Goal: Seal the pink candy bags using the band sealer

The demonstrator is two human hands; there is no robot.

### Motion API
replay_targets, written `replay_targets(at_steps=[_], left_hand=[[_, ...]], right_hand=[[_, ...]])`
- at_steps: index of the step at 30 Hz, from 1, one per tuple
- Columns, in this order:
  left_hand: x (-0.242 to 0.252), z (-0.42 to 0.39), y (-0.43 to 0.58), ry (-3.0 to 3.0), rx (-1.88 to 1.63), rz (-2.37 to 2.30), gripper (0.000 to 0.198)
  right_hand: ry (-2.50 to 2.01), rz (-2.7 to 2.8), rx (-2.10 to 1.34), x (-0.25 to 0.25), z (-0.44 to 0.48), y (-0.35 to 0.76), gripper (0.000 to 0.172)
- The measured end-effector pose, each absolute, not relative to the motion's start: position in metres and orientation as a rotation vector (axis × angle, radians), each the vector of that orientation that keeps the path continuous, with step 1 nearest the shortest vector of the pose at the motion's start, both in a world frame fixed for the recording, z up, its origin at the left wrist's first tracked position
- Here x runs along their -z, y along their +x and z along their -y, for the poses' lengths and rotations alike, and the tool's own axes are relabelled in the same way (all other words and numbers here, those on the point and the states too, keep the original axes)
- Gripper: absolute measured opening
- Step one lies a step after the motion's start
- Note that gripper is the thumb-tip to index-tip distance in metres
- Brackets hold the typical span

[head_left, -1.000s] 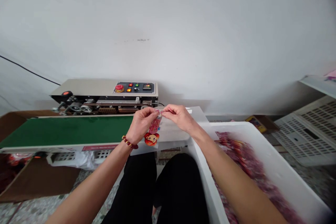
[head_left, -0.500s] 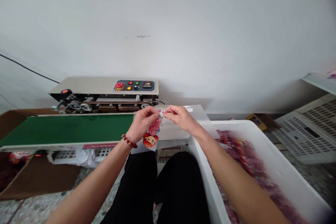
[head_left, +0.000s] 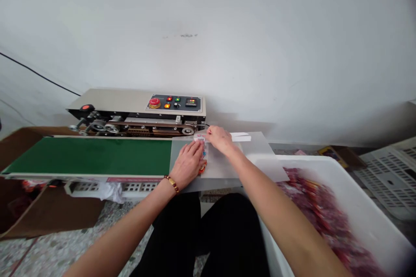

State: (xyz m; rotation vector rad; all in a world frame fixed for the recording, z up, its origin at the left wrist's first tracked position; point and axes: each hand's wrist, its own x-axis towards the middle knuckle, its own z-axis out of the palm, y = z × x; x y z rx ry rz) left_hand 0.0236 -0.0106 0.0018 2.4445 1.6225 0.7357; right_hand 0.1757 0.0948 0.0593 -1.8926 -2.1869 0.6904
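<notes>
Cardboard formed the open brown box (head_left: 61,214) at the far left, and some red-and-white wrapped items (head_left: 34,185) lay inside it, partly in shadow under the end of the machine. The green belt (head_left: 107,156) ran rightward from above that box, and below it a white slotted basket (head_left: 84,189) held a crumpled white plastic bag (head_left: 110,191) that spilled over its rim. Behind the belt stood the sealing machine (head_left: 113,99), its panel (head_left: 173,103) carrying a red knob, lit buttons and a small display.

At the belt's right end the left hand (head_left: 188,164), with a beaded bracelet (head_left: 172,184) at its wrist, lay flat with fingers stretched out over a clear printed packet (head_left: 204,153). The packet rested on a translucent sheet (head_left: 247,160), largely covered by that hand. The right hand (head_left: 221,138) had thumb and fingers pinched on the packet's upper end, just beside white strips (head_left: 242,138) on the sheet.

Right of the sheet, a white foam box (head_left: 364,207) held a long heap of red packets (head_left: 325,216). Behind it sat a small brown carton (head_left: 347,157), its contents too dim to tell, and at the far right a white slotted crate (head_left: 390,179) leaned at a tilt
</notes>
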Motion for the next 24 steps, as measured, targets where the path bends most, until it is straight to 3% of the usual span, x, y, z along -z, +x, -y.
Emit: replay_targets(at_steps=[4, 15, 24], left_hand=[[0.006, 0.009, 0.027, 2.452, -0.603, -1.725, 0.052], [0.005, 0.003, -0.017, 2.421, -0.604, -1.581, 0.052], [-0.003, 0.020, -0.112, 2.174, -0.719, -1.831, 0.044]], right_hand=[[-1.919, 2.190, -0.585, -0.063, -0.076, 0.195, 0.024], [-1.854, 2.081, -0.636, -0.057, -0.010, 0.257, 0.026], [-1.411, 1.886, -1.087, -0.061, 0.031, 0.220, 0.038]])
